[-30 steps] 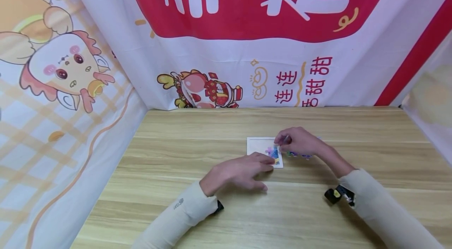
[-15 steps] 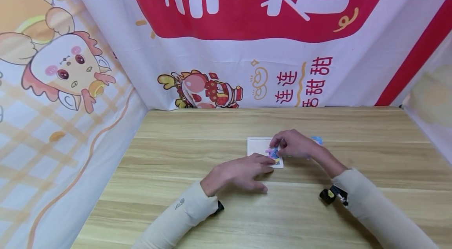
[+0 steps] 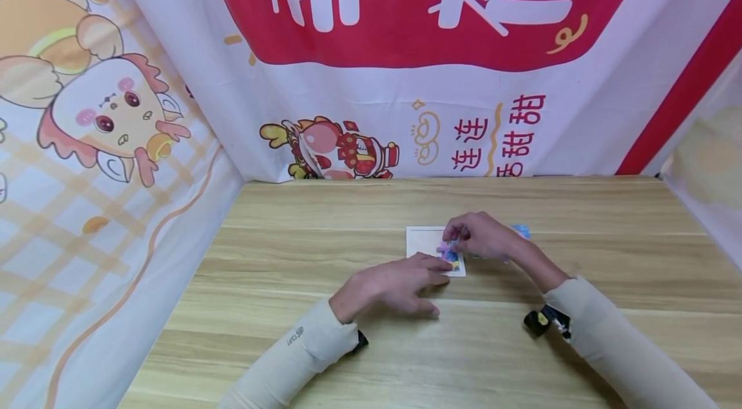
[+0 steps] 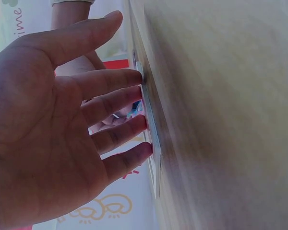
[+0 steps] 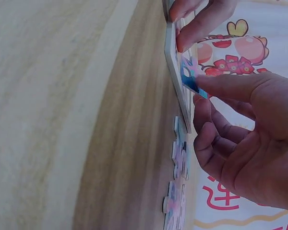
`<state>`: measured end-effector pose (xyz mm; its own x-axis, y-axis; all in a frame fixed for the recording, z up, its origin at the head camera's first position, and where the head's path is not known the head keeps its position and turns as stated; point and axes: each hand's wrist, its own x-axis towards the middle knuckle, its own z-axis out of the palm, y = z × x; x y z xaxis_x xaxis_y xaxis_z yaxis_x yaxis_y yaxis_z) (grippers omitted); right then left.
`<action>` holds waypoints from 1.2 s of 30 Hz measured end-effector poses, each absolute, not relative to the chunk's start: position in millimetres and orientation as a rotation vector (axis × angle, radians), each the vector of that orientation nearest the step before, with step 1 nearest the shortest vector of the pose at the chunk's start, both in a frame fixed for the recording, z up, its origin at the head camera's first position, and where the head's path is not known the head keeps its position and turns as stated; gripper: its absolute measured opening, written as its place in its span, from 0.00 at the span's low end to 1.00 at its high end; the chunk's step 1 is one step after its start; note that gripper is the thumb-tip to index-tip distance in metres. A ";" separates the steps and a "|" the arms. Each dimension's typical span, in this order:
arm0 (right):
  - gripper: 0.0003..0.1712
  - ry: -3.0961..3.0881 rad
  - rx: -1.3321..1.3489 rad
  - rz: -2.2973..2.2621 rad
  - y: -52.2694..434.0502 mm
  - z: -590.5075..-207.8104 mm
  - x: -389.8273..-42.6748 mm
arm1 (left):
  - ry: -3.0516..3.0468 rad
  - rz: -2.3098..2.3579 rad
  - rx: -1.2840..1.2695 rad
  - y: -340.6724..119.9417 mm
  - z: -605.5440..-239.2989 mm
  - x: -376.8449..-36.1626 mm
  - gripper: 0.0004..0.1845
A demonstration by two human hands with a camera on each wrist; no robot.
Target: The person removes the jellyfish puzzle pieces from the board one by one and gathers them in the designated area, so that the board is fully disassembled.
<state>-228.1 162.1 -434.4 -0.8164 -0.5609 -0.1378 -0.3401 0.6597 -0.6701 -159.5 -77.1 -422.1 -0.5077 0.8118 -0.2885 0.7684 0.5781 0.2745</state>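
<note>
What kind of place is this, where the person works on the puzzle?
Probably a small staged booth indoors, not a home room: a wooden table is closed in on three sides by a hung cartoon banner, with only a puzzle board and loose puzzle pieces on it.

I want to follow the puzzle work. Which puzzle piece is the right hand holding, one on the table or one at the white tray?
The blue piece at the white tray, pinched by the right hand; the loose pieces lie untouched on the table.

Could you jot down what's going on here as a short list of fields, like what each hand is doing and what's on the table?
Setting: wooden table, cartoon banners behind
Board: white puzzle tray, lying flat
Left hand: straight fingers press the tray's near edge
Right hand: pinches a blue puzzle piece over the tray
Loose pieces: on the table beside the tray, under the right hand
Sleeves: cream, both arms
</note>
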 end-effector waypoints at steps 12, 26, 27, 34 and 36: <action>0.06 2.520 -0.755 -1.021 166.4 -431.4 -230.7 | 2.413 0.159 1.243 -77.0 -422.5 -158.2 0.36; 0.06 2.465 -0.755 -1.074 185.5 -426.2 -230.4 | 2.420 0.156 1.259 -76.7 -423.7 -158.7 0.37; 0.06 2.459 -0.756 -1.083 186.9 -426.2 -230.1 | 2.418 0.159 1.256 -76.7 -423.7 -158.7 0.37; 0.06 2.423 -0.722 -1.121 196.1 -428.1 -230.0 | 2.409 0.164 1.246 -77.5 -423.8 -159.0 0.37; 0.07 2.426 -0.713 -1.119 197.9 -428.7 -230.2 | 2.408 0.171 1.239 -77.7 -423.8 -159.2 0.37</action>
